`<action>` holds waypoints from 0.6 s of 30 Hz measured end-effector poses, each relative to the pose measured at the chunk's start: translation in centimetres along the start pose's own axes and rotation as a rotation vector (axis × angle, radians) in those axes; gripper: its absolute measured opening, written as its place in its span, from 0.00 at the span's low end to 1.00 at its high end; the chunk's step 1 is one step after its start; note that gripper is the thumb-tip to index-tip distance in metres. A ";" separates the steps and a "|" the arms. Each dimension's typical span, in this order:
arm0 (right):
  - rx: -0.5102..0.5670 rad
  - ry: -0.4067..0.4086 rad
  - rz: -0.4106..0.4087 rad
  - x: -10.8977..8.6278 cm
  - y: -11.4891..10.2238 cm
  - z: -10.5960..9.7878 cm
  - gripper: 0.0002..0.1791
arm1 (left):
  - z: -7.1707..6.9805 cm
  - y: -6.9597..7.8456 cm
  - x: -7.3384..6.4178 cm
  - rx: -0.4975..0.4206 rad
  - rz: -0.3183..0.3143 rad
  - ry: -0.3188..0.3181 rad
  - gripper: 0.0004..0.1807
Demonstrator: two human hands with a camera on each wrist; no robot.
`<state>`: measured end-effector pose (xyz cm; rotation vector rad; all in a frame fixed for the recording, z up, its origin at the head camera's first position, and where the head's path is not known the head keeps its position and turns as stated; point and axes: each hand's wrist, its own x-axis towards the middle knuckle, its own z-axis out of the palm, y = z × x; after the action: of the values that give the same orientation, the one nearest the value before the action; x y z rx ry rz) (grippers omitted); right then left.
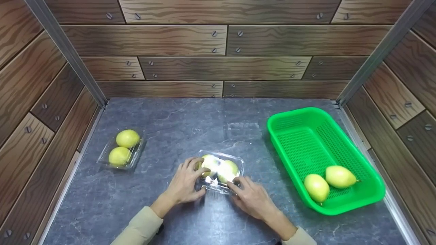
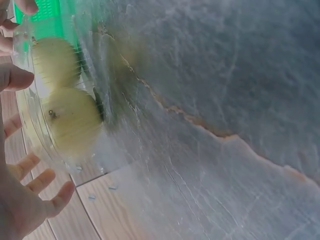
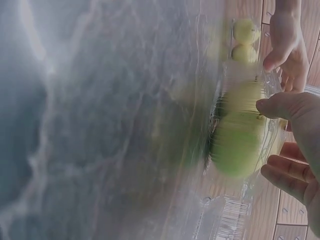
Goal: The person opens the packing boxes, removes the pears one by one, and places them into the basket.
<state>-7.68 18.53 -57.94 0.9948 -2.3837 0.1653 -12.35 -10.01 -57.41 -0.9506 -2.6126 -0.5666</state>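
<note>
Two yellow-green pears [image 1: 227, 170] sit side by side in a clear plastic clamshell box [image 1: 218, 188] at the middle of the table, with bright glare across its top. My left hand [image 1: 185, 180] is at the box's left side, its fingers spread over the left edge and the thumb near the front. At the front right corner is my right hand [image 1: 253, 197], fingertips right at the rim. In the right wrist view its thumb [image 3: 280, 105] lies along the rim, with the other fingers spread beside the box.
To the left stands another clear box [image 1: 136, 154] with two pears [image 1: 120, 156]. A green perforated basket [image 1: 289, 163] on the right has two pears [image 1: 340, 177] in its near end. Faint clear plastic [image 1: 243, 129] lies behind the middle box. Wood-patterned walls [image 1: 184, 68] border the table.
</note>
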 end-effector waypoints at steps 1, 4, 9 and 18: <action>-0.001 0.000 0.001 0.0 -0.1 0.0 0.33 | 0.0 0.0 0.1 -0.001 -0.002 -0.001 0.31; -0.004 0.001 0.002 -0.1 -0.4 -0.1 0.34 | 0.0 -0.1 0.1 -0.002 -0.001 0.000 0.31; -0.013 0.003 0.011 -0.1 -0.9 -0.2 0.36 | 0.1 -0.4 0.2 0.008 0.004 0.015 0.31; -0.036 0.055 0.019 -0.1 -1.8 0.2 0.37 | 0.2 -0.8 0.7 -0.019 -0.006 0.002 0.31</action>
<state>-6.40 17.23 -58.31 0.9398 -2.3382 0.1549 -13.42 -10.15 -57.51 -0.9475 -2.6138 -0.5945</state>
